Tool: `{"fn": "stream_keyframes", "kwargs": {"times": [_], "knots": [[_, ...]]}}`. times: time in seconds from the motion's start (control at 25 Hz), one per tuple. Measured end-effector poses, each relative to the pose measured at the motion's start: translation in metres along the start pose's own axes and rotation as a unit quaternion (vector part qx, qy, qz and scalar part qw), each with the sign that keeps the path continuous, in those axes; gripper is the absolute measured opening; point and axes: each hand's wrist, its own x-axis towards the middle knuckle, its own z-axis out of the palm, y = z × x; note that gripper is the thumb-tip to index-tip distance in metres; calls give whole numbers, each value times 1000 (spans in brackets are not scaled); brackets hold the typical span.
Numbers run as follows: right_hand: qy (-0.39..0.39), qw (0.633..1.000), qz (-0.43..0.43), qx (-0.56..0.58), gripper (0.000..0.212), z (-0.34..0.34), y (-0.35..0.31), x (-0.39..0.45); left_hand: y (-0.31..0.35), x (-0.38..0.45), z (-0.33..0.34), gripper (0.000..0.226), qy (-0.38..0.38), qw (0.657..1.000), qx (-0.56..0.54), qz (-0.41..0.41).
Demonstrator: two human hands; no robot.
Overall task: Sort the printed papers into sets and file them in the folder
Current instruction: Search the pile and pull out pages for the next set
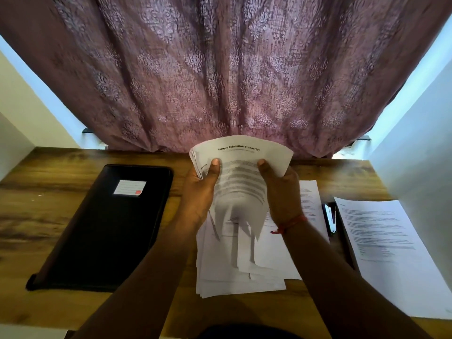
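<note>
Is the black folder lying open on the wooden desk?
No, the black folder lies closed, its labelled cover facing up on the wooden desk.

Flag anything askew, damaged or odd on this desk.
The pile of loose papers under the hands is untidy, its sheets fanned at different angles with corners sticking out. The held stack, gripped by the left hand and right hand, bows upward. The black folder lies closed; no damage shows.

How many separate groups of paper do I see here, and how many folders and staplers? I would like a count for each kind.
Groups of printed paper: 4 (held stack, loose pile under the hands, sheet by the right wrist, sheet at far right)
Black folder: 1
Stapler: 1
Total: 6
</note>
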Motion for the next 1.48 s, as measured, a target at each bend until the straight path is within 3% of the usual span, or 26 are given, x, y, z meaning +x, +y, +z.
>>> {"fn": "stream_keyframes", "kwargs": {"times": [0.32,0.44,0.64,0.8,0.92,1.12,1.36,1.48], "knots": [[60,997,10,-46,3,3,30,-13,-16,-5,-2,21,28,999,33,-5],[62,997,7,-39,3,4,33,-9,-23,-1,-5,19,33,999,-3,-23],[33,997,18,-73,6,-7,31,-8,-24,1,-14,15,10,999,25,-25],[-26,994,-73,-84,17,-19,-2,17,-3,9,-20,26,-21,999,7,25],[-84,985,-123,-89,22,-21,-28,36,16,18,-20,22,-31,996,17,85],[-123,974,-138,-129,10,-22,-32,47,17,23,-22,13,-28,993,24,112],[-107,994,-27,2,26,-15,-7,29,-1,20,-24,24,-24,1000,1,13],[-76,997,7,-5,17,-9,-5,19,-3,19,-20,22,-8,1000,-12,-8]]}}
